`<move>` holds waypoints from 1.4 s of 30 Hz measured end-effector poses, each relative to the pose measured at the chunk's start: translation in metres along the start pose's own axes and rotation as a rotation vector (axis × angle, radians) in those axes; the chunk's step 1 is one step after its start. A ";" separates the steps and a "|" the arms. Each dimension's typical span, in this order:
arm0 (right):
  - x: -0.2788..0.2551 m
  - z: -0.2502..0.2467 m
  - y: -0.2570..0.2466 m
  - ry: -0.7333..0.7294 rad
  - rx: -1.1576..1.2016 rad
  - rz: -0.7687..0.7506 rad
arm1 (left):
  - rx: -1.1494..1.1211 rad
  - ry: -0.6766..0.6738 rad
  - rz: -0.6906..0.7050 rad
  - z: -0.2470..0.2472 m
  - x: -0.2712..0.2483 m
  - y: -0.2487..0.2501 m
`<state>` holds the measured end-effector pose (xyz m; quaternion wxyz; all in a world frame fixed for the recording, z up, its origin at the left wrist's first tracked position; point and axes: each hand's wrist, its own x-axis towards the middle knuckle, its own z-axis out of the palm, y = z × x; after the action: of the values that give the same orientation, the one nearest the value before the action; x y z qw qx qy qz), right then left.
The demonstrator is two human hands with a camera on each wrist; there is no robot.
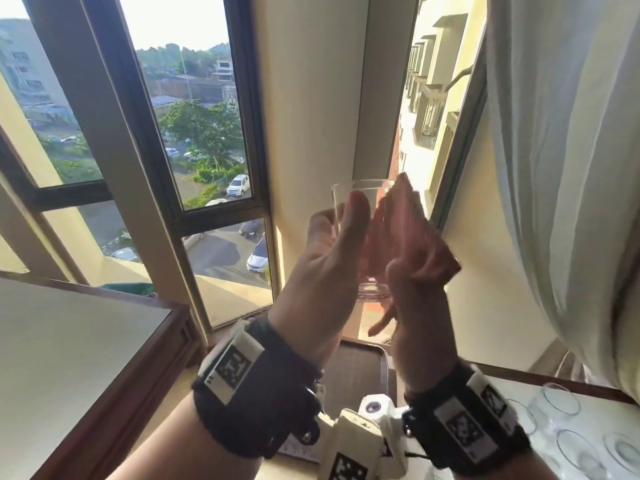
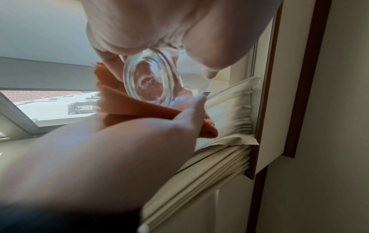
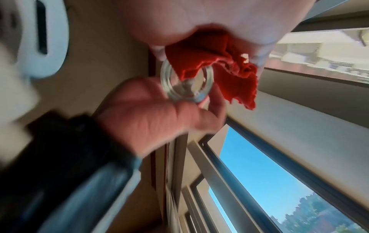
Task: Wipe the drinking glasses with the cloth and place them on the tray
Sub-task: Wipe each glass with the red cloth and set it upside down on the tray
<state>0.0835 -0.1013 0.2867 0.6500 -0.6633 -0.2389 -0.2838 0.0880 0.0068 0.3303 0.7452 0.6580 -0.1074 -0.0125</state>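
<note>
Several upturned glasses (image 1: 568, 445) stand right of the tray (image 1: 360, 348).

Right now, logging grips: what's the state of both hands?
Left hand: grips the drinking glass.
Right hand: holds the cloth against it.

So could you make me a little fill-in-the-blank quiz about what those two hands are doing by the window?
1. The left hand holds a clear drinking ____.
2. The right hand presses an orange-red ____ against the glass.
3. The tray lies ____ the raised hands.
4. More glasses wait near the ____ wrist.

Missing words: glass; cloth; below; right
</note>
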 end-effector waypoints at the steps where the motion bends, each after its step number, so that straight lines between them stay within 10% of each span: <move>1: 0.005 -0.002 -0.004 0.035 0.014 0.045 | 0.007 -0.008 0.000 0.003 -0.002 -0.003; 7: -0.006 0.004 -0.003 -0.130 -0.200 -0.192 | -0.115 0.046 -0.065 0.001 0.008 0.004; 17: 0.005 -0.004 -0.003 0.106 0.032 -0.003 | 0.111 -0.012 0.042 0.007 -0.002 -0.004; 26: -0.020 0.011 0.012 -0.118 -0.217 -0.163 | -0.022 0.062 -0.058 -0.008 0.007 0.002; 30: -0.004 0.006 0.005 -0.054 0.021 0.041 | 0.021 0.036 -0.001 -0.003 0.000 0.001; 35: 0.010 0.007 -0.007 -0.024 -0.274 -0.200 | 0.026 0.025 0.003 0.001 0.006 -0.009; 42: -0.019 0.008 0.011 -0.036 -0.069 0.058 | -0.007 0.081 -0.008 -0.011 0.008 0.003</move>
<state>0.0781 -0.0923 0.2660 0.6304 -0.6969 -0.2212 -0.2608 0.0975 0.0168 0.3334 0.7512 0.6557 -0.0745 0.0108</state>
